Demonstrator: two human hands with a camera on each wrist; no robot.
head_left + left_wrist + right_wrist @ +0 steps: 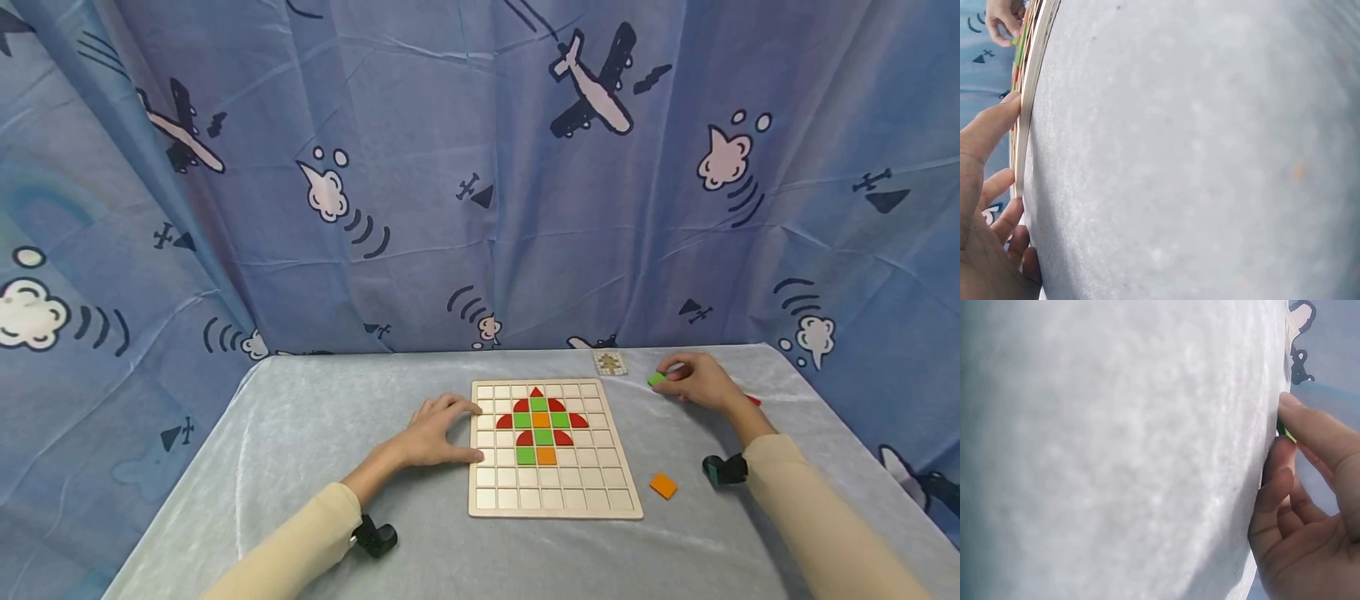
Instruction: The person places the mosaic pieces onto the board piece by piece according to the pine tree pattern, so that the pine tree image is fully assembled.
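Observation:
A light wooden grid board (504, 497) lies on the table, with red, green and orange tiles set in its upper and middle cells. My left hand (432, 433) touches the board's left edge, thumb and fingers spread apart. In the left wrist view the fingertips of my left hand (991, 187) rest along the board's edge (1034, 75). Right of the board, my right hand (699, 382) pinches a green tile (656, 379) between thumb and fingers. The right wrist view shows that green tile (1286, 432) mostly hidden by my fingers.
An orange square tile (663, 486) lies to the right of the board. Part of a red piece (753, 400) shows beside my right wrist. A small patterned card (611, 362) lies near the table's back edge, before a blue curtain (420, 208).

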